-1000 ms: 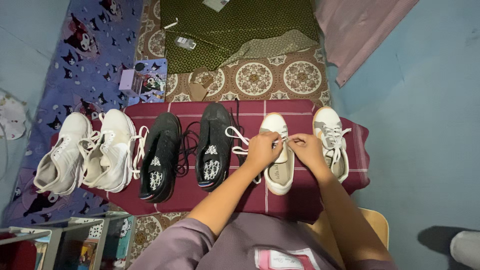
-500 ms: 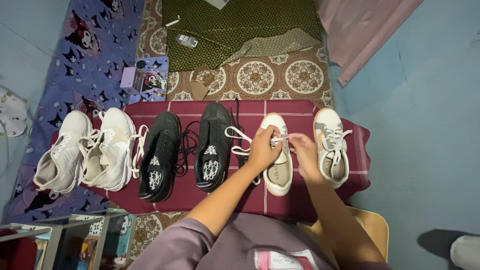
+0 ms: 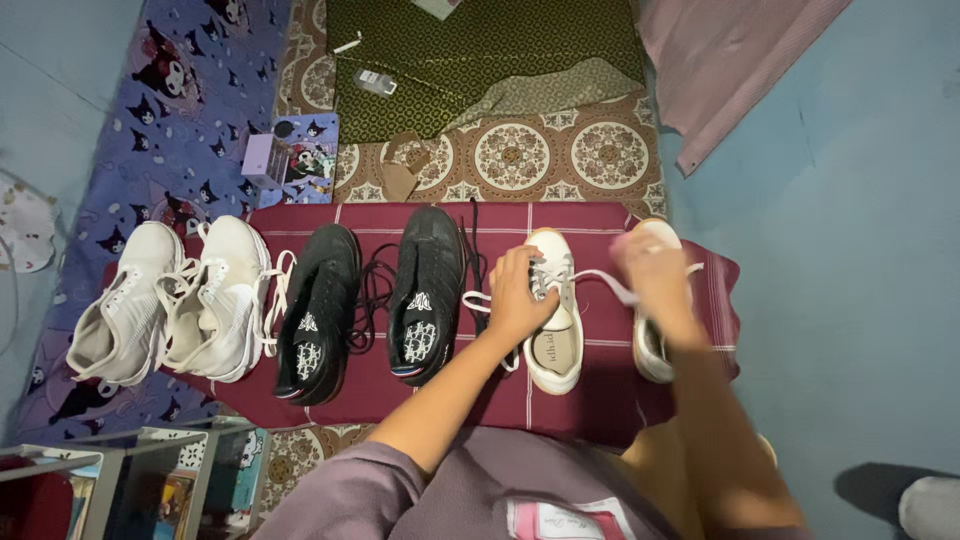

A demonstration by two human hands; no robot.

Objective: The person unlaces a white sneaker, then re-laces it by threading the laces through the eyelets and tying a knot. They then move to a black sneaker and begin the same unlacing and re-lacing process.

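Left hand (image 3: 520, 298) presses on white shoe (image 3: 553, 330) near the maroon cloth's (image 3: 330, 222) right edge; right hand (image 3: 650, 268), blurred, pinches its white lace (image 3: 600, 280) taut.

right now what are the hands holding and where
The left hand grips the white shoe at its laced upper; the right hand, blurred, pulls its white lace by the free end.

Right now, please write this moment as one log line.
left hand: on white shoe | right hand: pulling white lace | cloth: maroon
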